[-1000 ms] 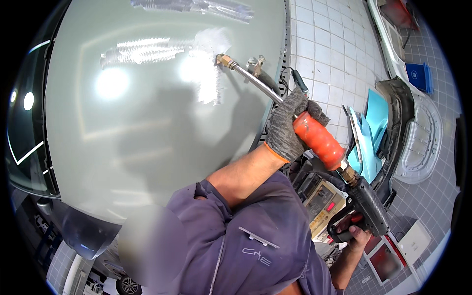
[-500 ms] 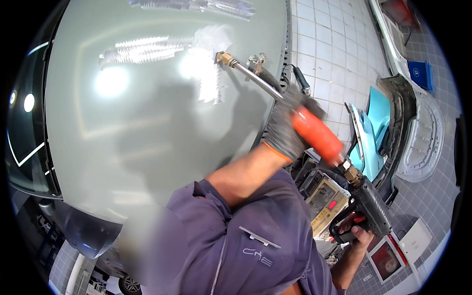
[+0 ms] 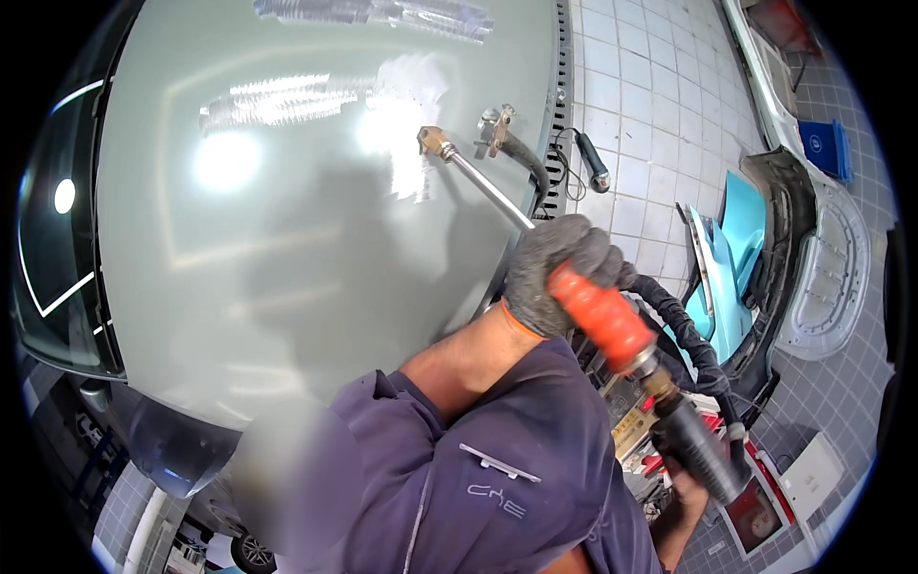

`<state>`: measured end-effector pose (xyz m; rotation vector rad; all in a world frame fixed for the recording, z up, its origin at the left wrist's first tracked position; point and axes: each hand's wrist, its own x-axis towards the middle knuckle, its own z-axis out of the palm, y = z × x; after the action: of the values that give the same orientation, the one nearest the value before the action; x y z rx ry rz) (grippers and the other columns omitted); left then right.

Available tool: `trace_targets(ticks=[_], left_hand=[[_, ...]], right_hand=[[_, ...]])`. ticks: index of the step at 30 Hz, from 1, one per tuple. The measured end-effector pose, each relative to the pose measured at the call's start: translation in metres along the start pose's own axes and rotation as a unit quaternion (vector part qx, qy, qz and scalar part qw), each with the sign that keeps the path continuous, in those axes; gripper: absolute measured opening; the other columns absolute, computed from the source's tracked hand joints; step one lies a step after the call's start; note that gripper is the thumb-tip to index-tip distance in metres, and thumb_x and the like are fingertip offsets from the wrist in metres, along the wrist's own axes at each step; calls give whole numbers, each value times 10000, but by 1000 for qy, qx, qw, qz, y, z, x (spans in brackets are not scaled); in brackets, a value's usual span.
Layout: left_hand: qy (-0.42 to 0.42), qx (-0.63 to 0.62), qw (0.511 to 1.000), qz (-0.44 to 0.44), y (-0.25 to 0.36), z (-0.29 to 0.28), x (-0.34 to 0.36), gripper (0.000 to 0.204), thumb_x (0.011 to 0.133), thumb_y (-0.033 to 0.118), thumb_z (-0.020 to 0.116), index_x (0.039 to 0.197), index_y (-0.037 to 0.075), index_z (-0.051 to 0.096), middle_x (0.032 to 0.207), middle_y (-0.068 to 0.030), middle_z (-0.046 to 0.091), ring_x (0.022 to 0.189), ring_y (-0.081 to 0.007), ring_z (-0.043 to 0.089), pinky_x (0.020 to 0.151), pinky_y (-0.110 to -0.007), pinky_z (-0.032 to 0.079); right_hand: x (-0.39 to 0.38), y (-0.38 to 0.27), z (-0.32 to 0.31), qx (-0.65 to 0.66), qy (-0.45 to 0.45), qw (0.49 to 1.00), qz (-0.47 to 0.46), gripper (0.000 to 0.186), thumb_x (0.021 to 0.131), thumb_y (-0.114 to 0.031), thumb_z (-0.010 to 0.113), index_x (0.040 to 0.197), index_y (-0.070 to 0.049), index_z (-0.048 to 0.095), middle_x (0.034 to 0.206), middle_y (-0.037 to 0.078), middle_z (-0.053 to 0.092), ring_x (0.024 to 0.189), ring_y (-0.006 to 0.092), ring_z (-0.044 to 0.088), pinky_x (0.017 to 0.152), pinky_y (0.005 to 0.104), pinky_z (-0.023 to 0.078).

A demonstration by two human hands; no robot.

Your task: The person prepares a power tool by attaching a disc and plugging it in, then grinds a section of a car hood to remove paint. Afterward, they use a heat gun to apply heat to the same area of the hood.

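A long slide hammer runs diagonally over a grey-green car panel [image 3: 316, 287], with a steel shaft [image 3: 488, 199], a brass-coloured tip [image 3: 432, 142], an orange ribbed weight [image 3: 602, 320] and a black pistol-grip gun [image 3: 703, 450]. My left hand [image 3: 555, 273], in a dark glove with an orange cuff, is closed round the shaft at the weight's upper end. My bare right hand [image 3: 684, 483] grips the gun's handle, mostly hidden behind its body. The tip lies over a bright ground patch [image 3: 413, 86]; whether it touches the metal I cannot tell.
A clamp [image 3: 497, 132] with a thick cable sits at the panel's right edge. Beyond it, a corded grinder [image 3: 593, 163] lies on white tiles. Turquoise panels [image 3: 732, 258], a bumper [image 3: 822, 258] and a control box [image 3: 631, 426] stand to the right. A black-wrapped cable [image 3: 684, 320] hangs behind the gun.
The slide hammer has shifted toward me, its tip sliding down the picture from its earlier spot. My left hand and the gun have come lower. The black cable now shows beside the weight.
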<state>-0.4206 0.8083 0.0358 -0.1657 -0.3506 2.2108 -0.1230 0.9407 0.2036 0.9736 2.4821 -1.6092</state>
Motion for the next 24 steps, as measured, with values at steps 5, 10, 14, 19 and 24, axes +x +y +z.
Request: trace_targets(ticks=[5, 10, 14, 19, 24], left_hand=[[243, 45, 968, -45, 5, 7, 23, 275, 990, 319, 614, 847, 85, 622, 772, -97, 657, 774, -288, 665, 750, -455, 565], [248, 59, 967, -14, 15, 3, 30, 298, 982, 332, 626, 857, 63, 649, 779, -106, 677, 762, -284, 684, 742, -459, 577], [270, 46, 961, -31, 18, 3, 29, 308, 977, 341, 634, 849, 62, 652, 775, -104, 676, 755, -289, 684, 741, -459, 578], [233, 54, 971, -8, 19, 9, 28, 277, 969, 337, 649, 855, 86, 630, 792, -96, 663, 772, -287, 678, 764, -462, 572], [247, 75, 966, -16, 36, 4, 36, 212, 958, 337, 656, 865, 159, 591, 781, -76, 629, 759, -252, 640, 781, -463, 560]], right_hand=[[-3, 21, 4, 216, 59, 967, 117, 561, 741, -115, 812, 1231, 28, 580, 913, 181, 684, 686, 265, 684, 651, 394, 579], [9, 22, 11, 199, 77, 972, 102, 588, 728, -190, 810, 1218, 41, 578, 768, 169, 644, 640, 272, 663, 625, 400, 569], [11, 20, 9, 207, 54, 973, 90, 597, 737, -189, 810, 1234, 44, 573, 770, 170, 645, 638, 266, 662, 624, 403, 568], [19, -3, 13, 169, 69, 980, 81, 648, 754, -209, 821, 1279, 54, 549, 773, 164, 643, 630, 266, 655, 601, 390, 563], [16, -2, 12, 168, 79, 981, 62, 670, 763, -211, 818, 1308, 58, 537, 768, 157, 638, 622, 255, 648, 591, 381, 564]])
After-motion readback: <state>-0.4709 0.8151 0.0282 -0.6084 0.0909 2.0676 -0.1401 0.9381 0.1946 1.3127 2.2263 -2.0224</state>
